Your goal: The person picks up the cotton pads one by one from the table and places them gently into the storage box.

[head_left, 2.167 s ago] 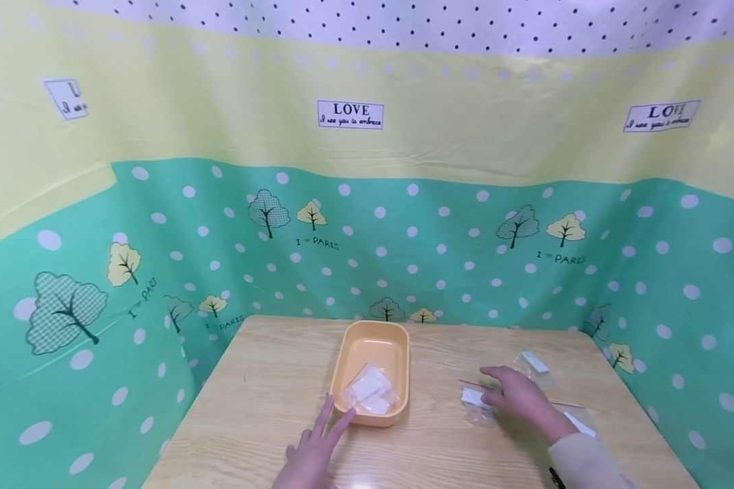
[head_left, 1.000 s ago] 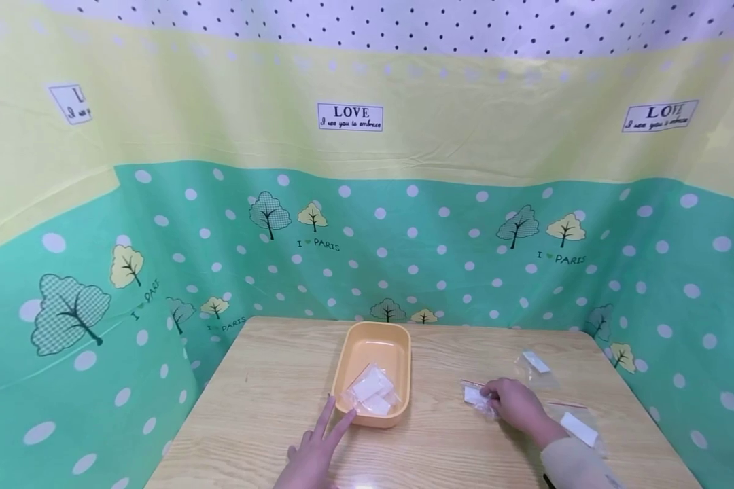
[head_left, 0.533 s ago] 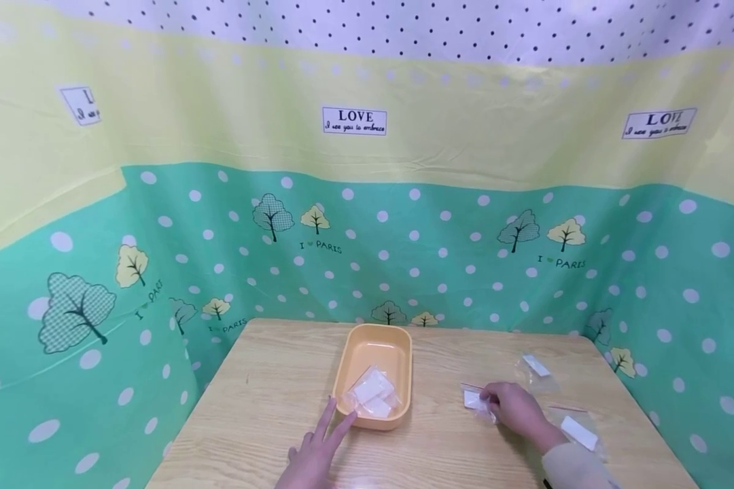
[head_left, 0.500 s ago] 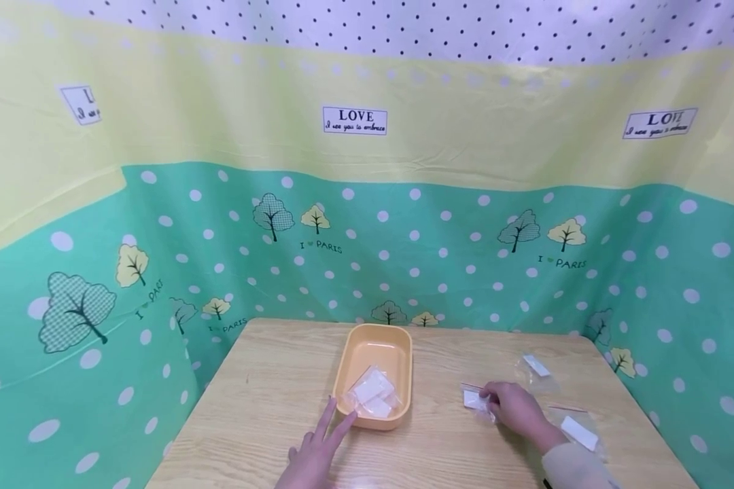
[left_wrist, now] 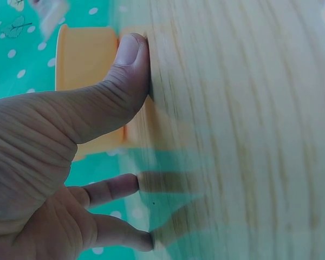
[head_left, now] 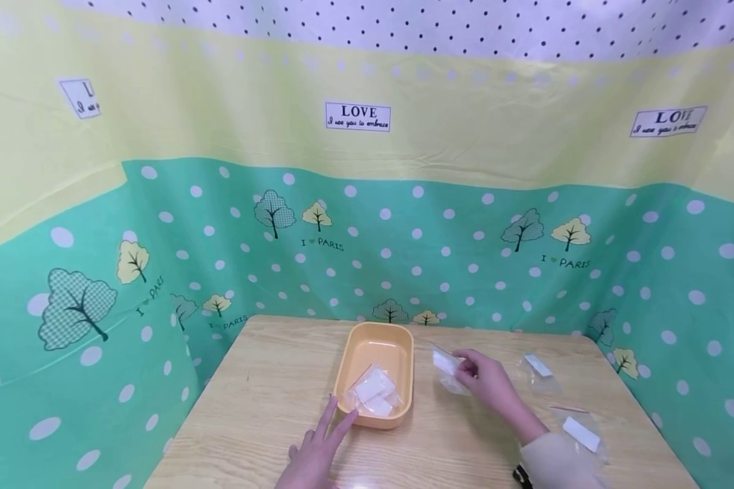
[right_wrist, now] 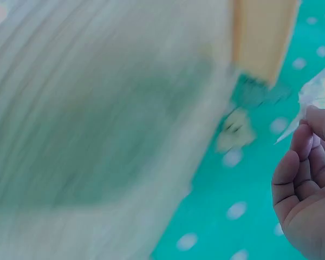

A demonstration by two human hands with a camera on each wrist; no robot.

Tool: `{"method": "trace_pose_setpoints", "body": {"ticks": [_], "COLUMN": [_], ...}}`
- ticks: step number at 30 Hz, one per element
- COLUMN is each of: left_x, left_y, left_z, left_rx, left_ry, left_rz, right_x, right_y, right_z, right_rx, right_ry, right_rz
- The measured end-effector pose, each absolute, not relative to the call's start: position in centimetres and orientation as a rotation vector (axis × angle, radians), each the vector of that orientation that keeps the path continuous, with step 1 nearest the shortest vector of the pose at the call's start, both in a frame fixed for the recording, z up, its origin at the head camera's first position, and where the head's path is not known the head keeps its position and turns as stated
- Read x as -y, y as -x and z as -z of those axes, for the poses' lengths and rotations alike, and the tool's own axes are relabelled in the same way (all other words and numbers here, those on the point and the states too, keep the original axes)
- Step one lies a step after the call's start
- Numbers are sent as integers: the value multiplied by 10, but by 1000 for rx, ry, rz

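My right hand (head_left: 492,387) pinches a clear zip bag (head_left: 445,361) with a white piece inside, raised over the table just right of the orange tray (head_left: 378,352). In the right wrist view, thumb and fingertips meet on the edge of the plastic. My left hand (head_left: 313,454) lies at the tray's near-left corner with its fingers spread. The left wrist view shows its fingertips down on the wood and the thumb close beside the tray wall (left_wrist: 86,59). Similar bagged white pieces (head_left: 376,392) lie overlapped at the near end of the tray.
Two more bagged white pieces rest on the right of the wooden table (head_left: 257,407): one bag (head_left: 539,367) farther back, another bag (head_left: 581,435) closer, near the right sleeve (head_left: 556,462). A patterned green and yellow curtain (head_left: 379,258) hangs round the back and sides.
My right hand has taken hold of the zip bag, lifted it off the table and carried it left toward the tray. My left hand has stayed at the tray's corner.
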State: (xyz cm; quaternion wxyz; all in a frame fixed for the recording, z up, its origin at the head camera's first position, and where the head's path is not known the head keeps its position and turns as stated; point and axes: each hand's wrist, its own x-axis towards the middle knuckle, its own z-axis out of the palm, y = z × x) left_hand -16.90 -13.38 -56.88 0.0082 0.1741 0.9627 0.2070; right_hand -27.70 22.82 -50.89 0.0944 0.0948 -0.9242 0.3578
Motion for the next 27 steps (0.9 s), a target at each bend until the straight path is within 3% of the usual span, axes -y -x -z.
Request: {"method": "trace_pose_setpoints", "body": {"ticks": [13, 27], "left_x": [135, 136], "left_y": [169, 170], "left_z": [567, 566], "left_rx": [-3002, -3007], "left_ry": [-551, -566], "left_rz": [-647, -625], "right_x": [-127, -101], "right_y": [258, 255], "right_z": [494, 526], "right_rx": [2719, 2749], "right_ry": [-611, -716], "right_rz": [-1197, -1141]}}
